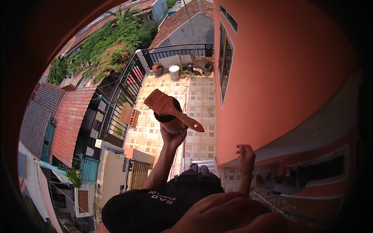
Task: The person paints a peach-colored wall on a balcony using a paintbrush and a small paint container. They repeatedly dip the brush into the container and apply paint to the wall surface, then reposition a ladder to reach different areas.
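My left hand (pixel 174 134) grips a small paint pot (pixel 172 123) from below and holds it out over the tiled terrace. Across the pot's open mouth lies a wide paintbrush (pixel 166 106), its bristles to the left and its handle to the lower right. Reddish-orange paint coats the brush and the pot. Nothing shows in my right hand (pixel 246 151), which is raised with bent fingers beside the lower edge of the orange wall (pixel 276 72). Whether it touches the wall cannot be told.
My feet stand on a white ladder (pixel 204 163) above the patterned tile floor (pixel 201 128). A black metal railing (pixel 131 75) bounds the terrace. A white bucket (pixel 174 71) and several pots stand at its far end. A window (pixel 225 58) is in the wall. Another person (pixel 279 182) shows at lower right.
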### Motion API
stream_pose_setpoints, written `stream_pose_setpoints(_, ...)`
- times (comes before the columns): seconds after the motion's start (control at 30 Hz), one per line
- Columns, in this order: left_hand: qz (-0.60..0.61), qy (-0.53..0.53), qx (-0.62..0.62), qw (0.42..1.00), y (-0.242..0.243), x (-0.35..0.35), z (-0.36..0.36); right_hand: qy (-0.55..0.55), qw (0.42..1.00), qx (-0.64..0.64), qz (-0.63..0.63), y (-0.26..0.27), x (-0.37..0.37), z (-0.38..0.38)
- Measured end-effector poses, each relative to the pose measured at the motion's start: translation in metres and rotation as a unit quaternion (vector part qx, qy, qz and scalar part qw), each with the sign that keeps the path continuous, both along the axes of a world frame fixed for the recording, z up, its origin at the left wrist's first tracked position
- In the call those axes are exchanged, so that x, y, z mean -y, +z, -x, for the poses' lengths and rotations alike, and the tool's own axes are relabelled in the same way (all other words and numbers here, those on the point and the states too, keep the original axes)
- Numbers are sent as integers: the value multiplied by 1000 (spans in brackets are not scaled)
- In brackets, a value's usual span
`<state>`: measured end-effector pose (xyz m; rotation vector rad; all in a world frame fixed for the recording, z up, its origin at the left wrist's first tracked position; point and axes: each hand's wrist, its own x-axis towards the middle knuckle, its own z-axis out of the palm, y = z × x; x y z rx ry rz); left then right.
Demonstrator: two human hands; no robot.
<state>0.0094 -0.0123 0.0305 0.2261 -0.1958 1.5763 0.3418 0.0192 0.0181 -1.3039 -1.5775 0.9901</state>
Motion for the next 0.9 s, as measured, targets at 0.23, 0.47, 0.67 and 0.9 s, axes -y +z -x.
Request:
stream_pose_setpoints(0.23,185,198,-140,952,13,5,0,78,994,-72,-25,54,-23,38)
stream_pose_setpoints(0.47,150,189,-181,953,30,11,8,208,945,-141,-208,184,-61,99)
stream_pose_setpoints(0.67,-21,-32,45,998,37,18,15,297,909,-123,-266,261,-88,142)
stream_pose_setpoints(0.9,66,2,80,995,35,24,7,394,866,-145,-270,280,-96,158)
